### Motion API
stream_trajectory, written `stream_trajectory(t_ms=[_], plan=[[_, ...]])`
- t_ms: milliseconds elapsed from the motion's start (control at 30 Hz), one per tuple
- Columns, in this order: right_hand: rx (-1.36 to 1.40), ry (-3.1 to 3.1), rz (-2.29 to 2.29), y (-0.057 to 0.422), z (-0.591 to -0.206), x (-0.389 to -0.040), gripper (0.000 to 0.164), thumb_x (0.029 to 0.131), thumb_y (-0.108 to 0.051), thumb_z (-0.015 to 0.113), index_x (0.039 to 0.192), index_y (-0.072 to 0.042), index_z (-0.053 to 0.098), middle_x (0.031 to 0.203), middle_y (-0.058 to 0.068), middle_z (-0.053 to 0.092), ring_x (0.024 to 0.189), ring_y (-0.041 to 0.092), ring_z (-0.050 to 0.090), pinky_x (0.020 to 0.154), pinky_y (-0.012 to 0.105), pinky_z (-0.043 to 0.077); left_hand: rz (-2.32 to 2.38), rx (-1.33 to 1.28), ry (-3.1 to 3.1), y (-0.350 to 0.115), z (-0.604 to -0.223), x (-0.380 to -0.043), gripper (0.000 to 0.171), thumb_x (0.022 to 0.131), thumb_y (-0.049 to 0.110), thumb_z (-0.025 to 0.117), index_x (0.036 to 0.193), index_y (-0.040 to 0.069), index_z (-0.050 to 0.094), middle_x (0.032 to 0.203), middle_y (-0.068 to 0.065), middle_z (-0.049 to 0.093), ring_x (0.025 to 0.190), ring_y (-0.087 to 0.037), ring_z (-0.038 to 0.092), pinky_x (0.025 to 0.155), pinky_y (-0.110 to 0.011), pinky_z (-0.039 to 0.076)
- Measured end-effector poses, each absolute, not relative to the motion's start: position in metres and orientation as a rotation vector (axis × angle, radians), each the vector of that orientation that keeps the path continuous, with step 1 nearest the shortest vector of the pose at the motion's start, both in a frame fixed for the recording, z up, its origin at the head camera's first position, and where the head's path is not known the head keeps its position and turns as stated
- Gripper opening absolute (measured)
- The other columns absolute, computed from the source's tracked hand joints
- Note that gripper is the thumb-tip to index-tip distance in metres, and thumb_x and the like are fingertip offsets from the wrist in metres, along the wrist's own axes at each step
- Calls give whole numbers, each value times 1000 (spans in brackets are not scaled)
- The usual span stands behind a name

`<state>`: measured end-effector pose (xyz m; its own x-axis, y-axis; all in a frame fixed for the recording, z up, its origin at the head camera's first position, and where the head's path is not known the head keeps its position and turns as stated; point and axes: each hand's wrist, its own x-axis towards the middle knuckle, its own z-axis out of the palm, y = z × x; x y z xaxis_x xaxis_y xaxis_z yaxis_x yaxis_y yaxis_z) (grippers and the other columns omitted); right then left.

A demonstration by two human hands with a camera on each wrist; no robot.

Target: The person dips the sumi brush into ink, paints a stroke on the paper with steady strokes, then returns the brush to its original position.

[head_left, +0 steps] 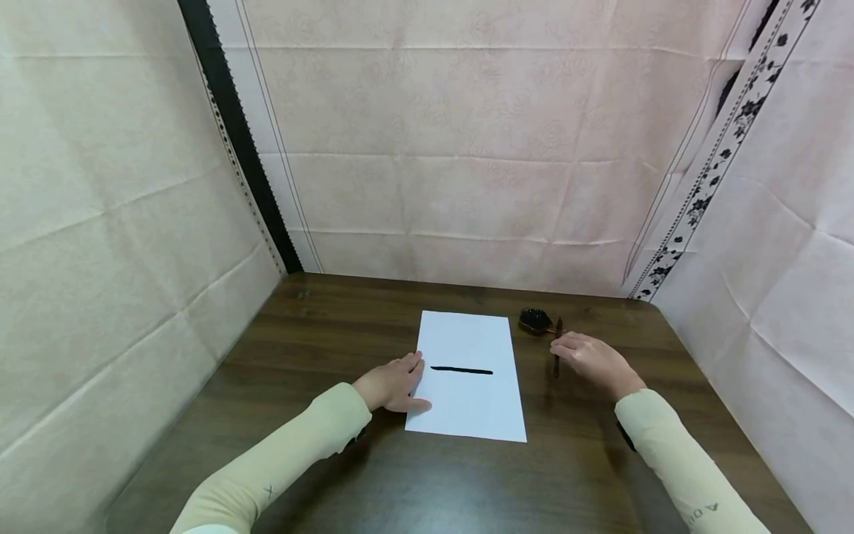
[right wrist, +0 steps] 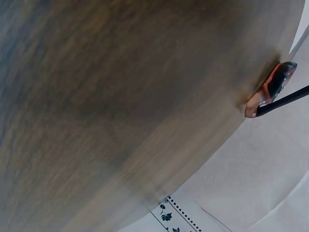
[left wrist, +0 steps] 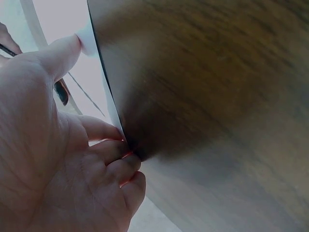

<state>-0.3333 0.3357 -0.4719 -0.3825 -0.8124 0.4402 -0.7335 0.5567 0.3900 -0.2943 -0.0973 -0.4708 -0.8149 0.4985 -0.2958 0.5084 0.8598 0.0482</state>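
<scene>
A white sheet of paper [head_left: 467, 411] lies on the table with one thick black horizontal stroke [head_left: 462, 369] across its middle. My left hand [head_left: 395, 383] rests on the paper's left edge, thumb spread from the fingers; the left wrist view shows the thumb and fingertips at that edge. To the right of the sheet, my right hand [head_left: 594, 361] pinches a slim dark brush [head_left: 557, 365], held roughly upright. Just beyond the brush sits a small dish of black ink [head_left: 535, 320] with a reddish-brown end. In the right wrist view the dark shaft passes in front of the dish [right wrist: 277, 82]; the fingers are out of view there.
The brown wooden table [head_left: 320, 326] extends around the paper. Pale cloth sheets [head_left: 434, 193] hang behind it and on both sides, with a black strip [head_left: 243, 141] at the left corner and a flower-patterned border [head_left: 720, 148] at the right.
</scene>
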Motion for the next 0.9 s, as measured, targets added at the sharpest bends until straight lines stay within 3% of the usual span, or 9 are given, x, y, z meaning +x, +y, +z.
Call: stream_trajectory(t_ms=[900], plan=[[1397,-2210,-487,326,-488,-341,31,76,7,84,103,-7,77,104,4,77,99,19,72,85,32,63,-19,748,2712,-98,-471,-295,94,102,65,55,166,2,27,178,-14,18,166,-27,21,133,-41,26]])
